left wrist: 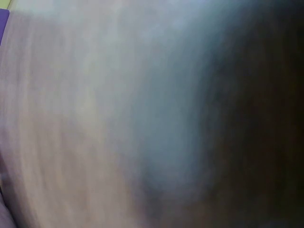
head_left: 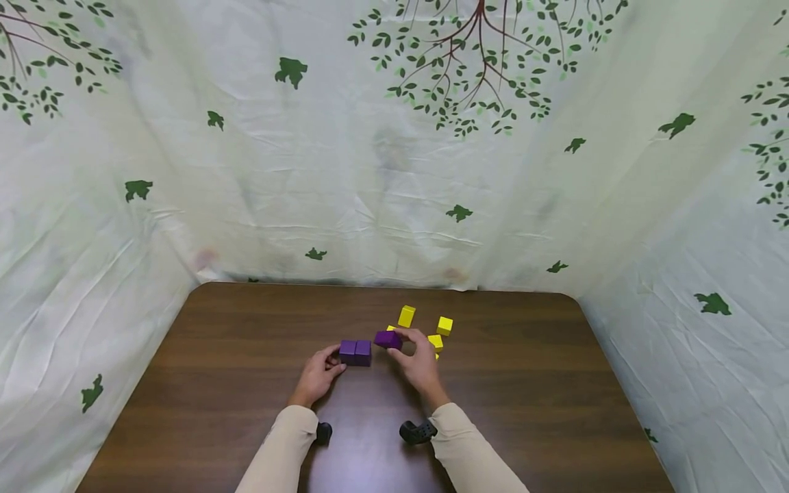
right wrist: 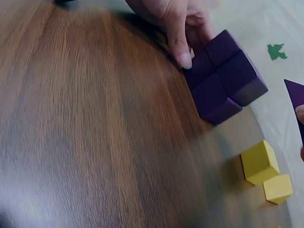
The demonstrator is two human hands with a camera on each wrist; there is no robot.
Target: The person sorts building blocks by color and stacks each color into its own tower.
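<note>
Two hands (head_left: pixel 317 376) (head_left: pixel 422 363) hold purple blocks (head_left: pixel 348 353) (head_left: pixel 387 339) near yellow blocks (head_left: pixel 444 326).

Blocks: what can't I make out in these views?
Head: one yellow block mostly hidden behind the held purple block; another yellow block partly behind the right hand.
Left wrist: mostly blurred; purple sliver cut by left edge.
Right wrist: held purple block cut by right edge.

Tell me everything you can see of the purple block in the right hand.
The purple block has flat faces and straight edges; its material is unclear. The right hand pinches it at its right end. It looks tilted and lifted off the table, to the right of the other purple blocks with a gap between. The right wrist view cuts it off, showing a pointed corner, so its full shape is uncertain.
</note>
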